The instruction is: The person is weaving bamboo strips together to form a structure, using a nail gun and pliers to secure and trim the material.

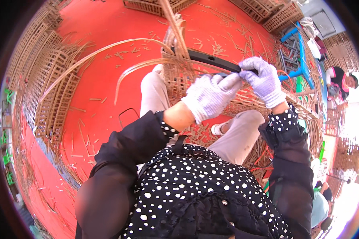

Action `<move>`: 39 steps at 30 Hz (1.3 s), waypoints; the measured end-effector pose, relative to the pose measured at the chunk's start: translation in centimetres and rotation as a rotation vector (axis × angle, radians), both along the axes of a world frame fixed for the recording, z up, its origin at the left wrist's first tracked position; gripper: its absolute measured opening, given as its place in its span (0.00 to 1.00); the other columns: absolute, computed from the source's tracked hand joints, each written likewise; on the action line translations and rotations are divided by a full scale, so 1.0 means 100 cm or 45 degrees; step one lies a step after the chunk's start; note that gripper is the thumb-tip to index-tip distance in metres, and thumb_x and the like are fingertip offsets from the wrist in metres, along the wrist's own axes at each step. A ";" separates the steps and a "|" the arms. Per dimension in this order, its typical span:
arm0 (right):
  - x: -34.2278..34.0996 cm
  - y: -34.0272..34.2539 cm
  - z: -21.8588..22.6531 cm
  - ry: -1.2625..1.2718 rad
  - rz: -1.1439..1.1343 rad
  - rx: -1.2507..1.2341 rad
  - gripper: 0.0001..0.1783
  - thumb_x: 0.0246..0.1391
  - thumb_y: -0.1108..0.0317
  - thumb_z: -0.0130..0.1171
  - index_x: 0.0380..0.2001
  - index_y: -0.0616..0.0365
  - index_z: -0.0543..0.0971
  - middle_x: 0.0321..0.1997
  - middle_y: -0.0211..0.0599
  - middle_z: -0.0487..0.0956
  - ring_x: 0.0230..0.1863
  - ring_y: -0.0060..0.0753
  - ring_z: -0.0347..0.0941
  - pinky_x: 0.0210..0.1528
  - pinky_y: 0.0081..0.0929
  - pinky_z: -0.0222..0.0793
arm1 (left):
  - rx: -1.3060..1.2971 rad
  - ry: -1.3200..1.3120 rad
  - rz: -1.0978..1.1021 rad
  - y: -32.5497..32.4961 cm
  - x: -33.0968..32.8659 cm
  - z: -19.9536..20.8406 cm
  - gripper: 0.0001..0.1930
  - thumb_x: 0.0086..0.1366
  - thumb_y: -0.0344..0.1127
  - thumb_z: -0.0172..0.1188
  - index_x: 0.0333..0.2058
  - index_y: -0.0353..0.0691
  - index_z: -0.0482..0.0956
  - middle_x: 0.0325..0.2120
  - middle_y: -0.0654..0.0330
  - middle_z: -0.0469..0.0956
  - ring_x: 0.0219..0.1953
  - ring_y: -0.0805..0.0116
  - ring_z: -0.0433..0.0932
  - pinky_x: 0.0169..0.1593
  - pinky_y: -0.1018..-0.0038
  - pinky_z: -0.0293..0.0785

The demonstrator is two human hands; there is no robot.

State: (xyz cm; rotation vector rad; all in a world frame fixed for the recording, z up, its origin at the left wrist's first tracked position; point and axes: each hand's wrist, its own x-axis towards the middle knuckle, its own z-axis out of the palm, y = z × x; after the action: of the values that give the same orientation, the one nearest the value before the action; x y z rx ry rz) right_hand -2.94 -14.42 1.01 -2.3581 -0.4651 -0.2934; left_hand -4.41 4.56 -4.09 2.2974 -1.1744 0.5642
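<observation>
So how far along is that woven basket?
The lower wall of the tan woven cane basket looks woven already. In hand: the right hand grips a dark flat tool at the rim, the left hand steadying. Left: long loose cane strips trail unwoven across the red floor.

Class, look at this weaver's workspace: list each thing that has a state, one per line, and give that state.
Woven basket: unfinished, loose strips sticking out.
Dark tool: gripped, lying across the basket.
Right hand: gloved, closed on the tool.
Left hand: gloved, pressing on the basket.
Red floor: littered with strip offcuts.
</observation>
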 end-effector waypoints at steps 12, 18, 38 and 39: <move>0.001 -0.003 0.002 0.090 -0.050 0.071 0.10 0.40 0.82 0.61 0.30 0.63 0.76 0.29 0.36 0.78 0.30 0.22 0.75 0.34 0.20 0.71 | 0.468 0.524 0.356 0.020 0.005 0.025 0.25 0.58 0.31 0.45 0.56 0.50 0.59 0.33 0.52 0.74 0.27 0.55 0.78 0.27 0.64 0.74; 0.000 0.000 0.006 0.054 -0.029 0.004 0.10 0.40 0.83 0.59 0.31 0.64 0.76 0.28 0.35 0.77 0.30 0.22 0.74 0.35 0.19 0.71 | 0.320 0.826 0.179 -0.022 0.017 0.029 0.17 0.63 0.44 0.43 0.46 0.40 0.64 0.27 0.50 0.78 0.31 0.51 0.78 0.31 0.57 0.73; 0.001 0.002 0.001 0.123 -0.053 0.138 0.11 0.40 0.85 0.59 0.30 0.65 0.74 0.31 0.36 0.75 0.32 0.24 0.73 0.35 0.21 0.72 | 0.320 0.781 0.026 0.018 0.017 0.043 0.21 0.61 0.33 0.42 0.55 0.43 0.57 0.25 0.52 0.78 0.29 0.53 0.79 0.28 0.59 0.74; 0.001 -0.001 -0.001 0.107 -0.039 0.099 0.11 0.40 0.85 0.59 0.30 0.65 0.74 0.31 0.36 0.75 0.32 0.24 0.73 0.36 0.21 0.72 | 0.324 0.772 0.008 0.009 0.020 0.038 0.21 0.61 0.33 0.42 0.54 0.42 0.58 0.24 0.52 0.78 0.29 0.53 0.79 0.27 0.59 0.74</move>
State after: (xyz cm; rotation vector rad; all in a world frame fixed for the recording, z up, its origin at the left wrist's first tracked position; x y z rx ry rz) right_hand -2.87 -14.49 0.91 -2.2936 -0.3715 -0.2216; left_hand -2.42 5.46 -0.25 2.4189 -0.9694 -0.2927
